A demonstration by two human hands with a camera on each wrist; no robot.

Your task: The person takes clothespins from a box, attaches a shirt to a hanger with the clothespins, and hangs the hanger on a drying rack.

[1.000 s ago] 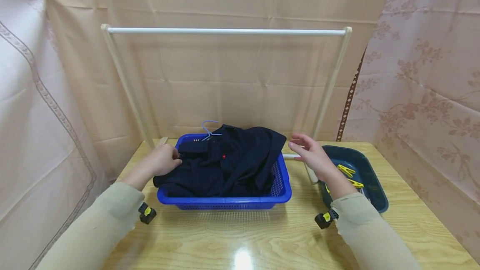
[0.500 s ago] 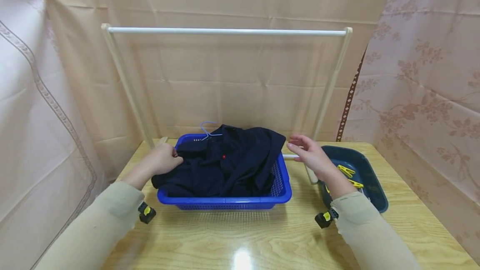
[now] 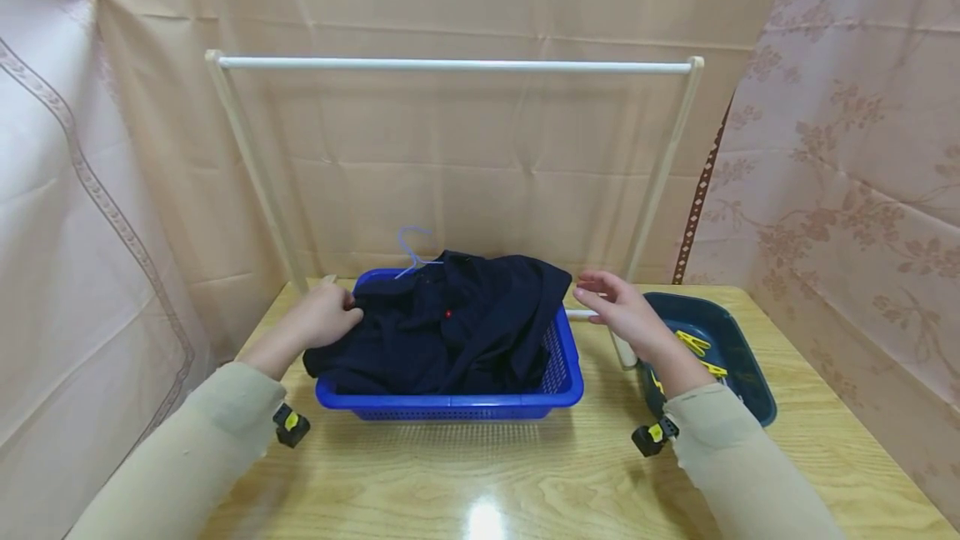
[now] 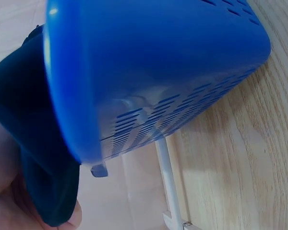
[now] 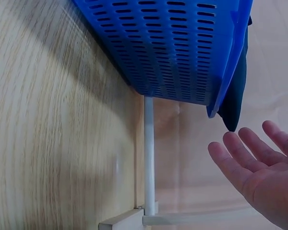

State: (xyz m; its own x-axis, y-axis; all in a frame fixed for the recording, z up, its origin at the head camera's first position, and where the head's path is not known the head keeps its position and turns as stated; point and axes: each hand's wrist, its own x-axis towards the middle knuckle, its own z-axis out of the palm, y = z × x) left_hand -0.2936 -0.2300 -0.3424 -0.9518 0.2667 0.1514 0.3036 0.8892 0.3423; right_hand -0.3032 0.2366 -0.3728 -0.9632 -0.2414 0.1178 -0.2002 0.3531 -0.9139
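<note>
A dark navy garment (image 3: 480, 332) with a small red spot lies bunched in the blue basket (image 3: 450, 401), partly over its rim. A pale blue-violet clothes hanger (image 3: 414, 247) pokes out of it at the back, most of it hidden under cloth. At the basket's left side my left hand (image 3: 324, 315) pinches the garment's edge; the left wrist view has the dark cloth (image 4: 50, 182) between thumb and fingers. My right hand (image 3: 622, 307) is held off the right side, palm toward the basket. Its fingers (image 5: 230, 163) are loosely extended and hold nothing, just short of the cloth.
A white clothes rack (image 3: 450, 65) stands behind the basket, its lower bar running behind it. To the right, a dark green tub (image 3: 738, 332) holds yellow clothespins (image 3: 692, 343), partly behind my right forearm. All stand on a wooden table (image 3: 420, 473) before hanging curtains.
The hanger's hook has tipped left and risen a little. My left hand has shifted slightly with the cloth's left edge, while my right hand stays almost still.
</note>
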